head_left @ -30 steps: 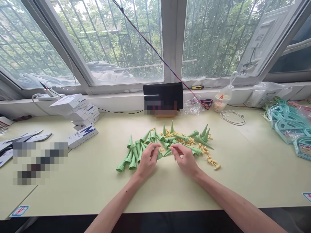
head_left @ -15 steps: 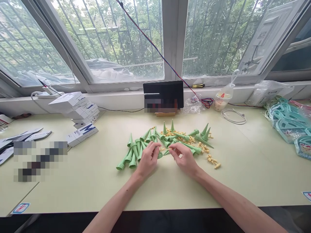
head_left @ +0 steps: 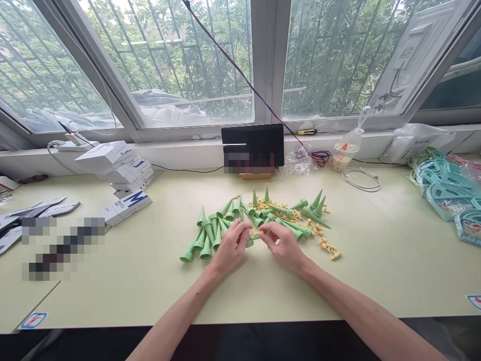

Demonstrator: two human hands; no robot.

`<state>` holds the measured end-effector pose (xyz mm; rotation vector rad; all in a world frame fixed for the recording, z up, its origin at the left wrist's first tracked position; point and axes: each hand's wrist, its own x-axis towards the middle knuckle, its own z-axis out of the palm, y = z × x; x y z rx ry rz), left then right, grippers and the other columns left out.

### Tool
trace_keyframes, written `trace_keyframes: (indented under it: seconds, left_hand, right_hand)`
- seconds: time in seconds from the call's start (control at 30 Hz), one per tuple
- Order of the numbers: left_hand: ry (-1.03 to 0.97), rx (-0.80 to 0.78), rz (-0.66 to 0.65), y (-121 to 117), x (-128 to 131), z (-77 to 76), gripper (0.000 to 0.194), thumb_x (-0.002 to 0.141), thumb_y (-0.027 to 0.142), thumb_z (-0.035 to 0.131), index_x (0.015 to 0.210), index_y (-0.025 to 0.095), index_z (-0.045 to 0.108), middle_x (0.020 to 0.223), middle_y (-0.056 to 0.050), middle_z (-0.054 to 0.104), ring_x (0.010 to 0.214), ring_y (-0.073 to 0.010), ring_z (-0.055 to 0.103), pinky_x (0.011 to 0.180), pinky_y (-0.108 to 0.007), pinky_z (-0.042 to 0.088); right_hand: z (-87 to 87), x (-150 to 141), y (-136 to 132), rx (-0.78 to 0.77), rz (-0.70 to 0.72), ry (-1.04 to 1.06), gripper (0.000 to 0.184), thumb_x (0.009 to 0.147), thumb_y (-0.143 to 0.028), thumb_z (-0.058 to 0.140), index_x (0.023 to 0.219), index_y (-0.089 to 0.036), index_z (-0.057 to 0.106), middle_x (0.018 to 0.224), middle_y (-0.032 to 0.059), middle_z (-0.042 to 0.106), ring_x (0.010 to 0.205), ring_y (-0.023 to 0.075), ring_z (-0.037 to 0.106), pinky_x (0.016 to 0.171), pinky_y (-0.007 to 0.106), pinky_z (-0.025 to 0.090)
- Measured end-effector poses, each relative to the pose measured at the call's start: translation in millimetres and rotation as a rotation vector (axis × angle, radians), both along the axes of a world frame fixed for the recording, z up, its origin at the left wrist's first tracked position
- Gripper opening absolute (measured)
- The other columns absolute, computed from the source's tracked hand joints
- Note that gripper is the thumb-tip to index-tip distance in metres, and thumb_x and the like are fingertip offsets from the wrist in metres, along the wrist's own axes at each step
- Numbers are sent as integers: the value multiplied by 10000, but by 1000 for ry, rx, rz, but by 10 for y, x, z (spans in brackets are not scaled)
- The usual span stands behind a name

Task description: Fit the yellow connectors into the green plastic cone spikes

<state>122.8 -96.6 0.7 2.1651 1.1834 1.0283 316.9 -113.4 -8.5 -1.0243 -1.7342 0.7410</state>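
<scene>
My left hand [head_left: 232, 246] is closed, thumb and fingers pinched at a small yellow plastic piece [head_left: 254, 233]. Facing it, my right hand [head_left: 284, 244] pinches at the same spot from the right; its fingertips hide most of what they grip. Just under the left fingertips shows the ribbed end of a green plastic cone [head_left: 250, 242]; whether that hand also holds it I cannot tell. Hollow green cones [head_left: 206, 249] lie heaped to the left of and behind the hands. Yellow plastic pieces [head_left: 317, 228] are scattered among and right of more green cones [head_left: 296, 231].
Two cones [head_left: 266, 193] stand point-up at the back of the heap. Farther back is a black screen [head_left: 253, 145]. White boxes [head_left: 130, 206] are stacked on the left. A coiled white cable [head_left: 361, 180], a bagged cup [head_left: 343, 153] and turquoise plastic items [head_left: 443, 193] occupy the right.
My right hand has moved slightly left, bringing its fingertips closer to the left hand's. The yellow piece now sits in a narrower gap between them. The heaped cones look unchanged.
</scene>
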Motion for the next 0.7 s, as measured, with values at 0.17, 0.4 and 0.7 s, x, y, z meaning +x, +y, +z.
trace_keyframes:
  seconds: [0.17,0.4,0.7]
  left_hand:
    - [33,35,-22,-2,0,5,217,1029,262,400,1027,207,610,842,-10,515,631,-109,478,551,-229,366]
    - [48,42,-29,-3,-1,2,219,1032,250,393,1023,207,607,848,-16,527,668,-118,500,567,-231,372]
    - [59,36,-63,-14,10,18,224,1029,249,392,1023,212,613,863,-30,565,727,-142,531,597,-238,400]
  right_hand:
    - [-13,-4,-1,-1,12,-4,168,976,-336,571,1019,-201,662,880,40,675,619,144,546,590,285,466]
    - [-9,-3,1,12,25,-10,191,980,-351,565,1011,-198,674,883,49,679,639,148,566,595,283,486]
    - [-10,-9,-3,16,76,-4,195,987,-347,552,1024,-210,685,861,54,667,722,175,599,592,283,502]
